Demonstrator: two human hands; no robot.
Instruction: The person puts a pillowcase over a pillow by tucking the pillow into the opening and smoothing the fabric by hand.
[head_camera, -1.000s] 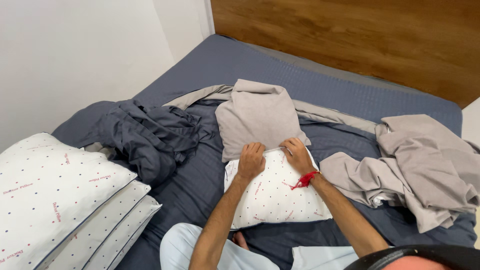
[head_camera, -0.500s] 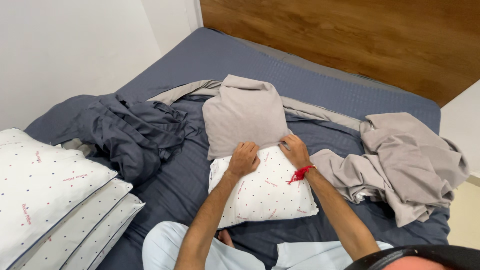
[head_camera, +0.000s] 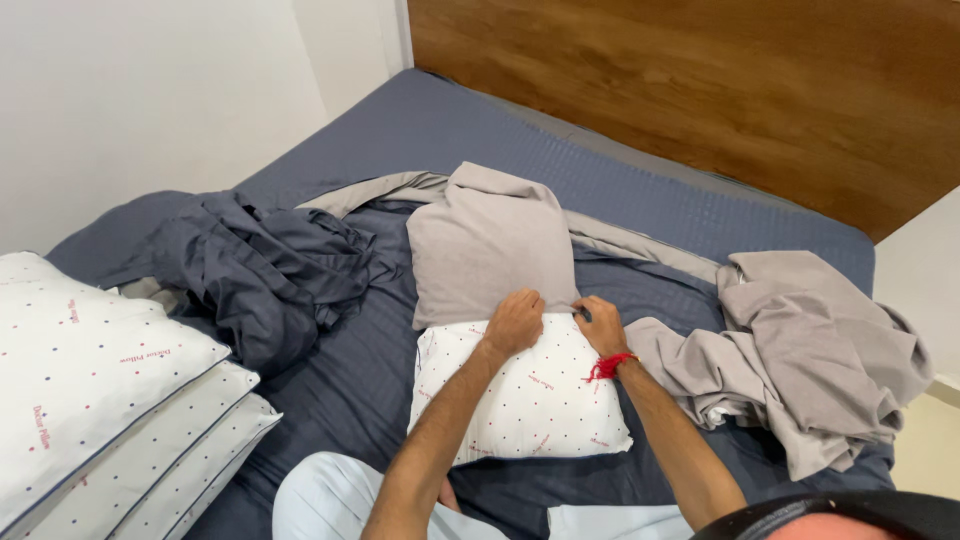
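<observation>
Presently, item one, the step in hand: you have the grey pillowcase drawn partway over the white dotted pillow, which lies mid-bed just in front of you, its far end inside the case and its near part bare. Your left hand has its fingers curled shut on the case's open edge; your right hand, with a red thread at the wrist, pinches that same edge just beside it. To do this well, in my judgement, spread your hands toward the two corners of the opening, keep the hem taut, and draw it toward yourself evenly so the pillow does not bunch or twist inside.

Count, left to right:
- Stacked white dotted pillows, near left: three edges show; more cannot be ruled out.
- Dark blue crumpled sheet, left of centre: one heap.
- Grey pillowcase: one, on the pillow.
- White dotted pillow in hand: one.
- Grey flat sheet, a strip running behind the pillowcase: one.
- Grey crumpled cloth, right: one heap; whether sheet or further cases, I cannot tell.
- Blue mattress cover and wooden headboard, far: one each.
</observation>
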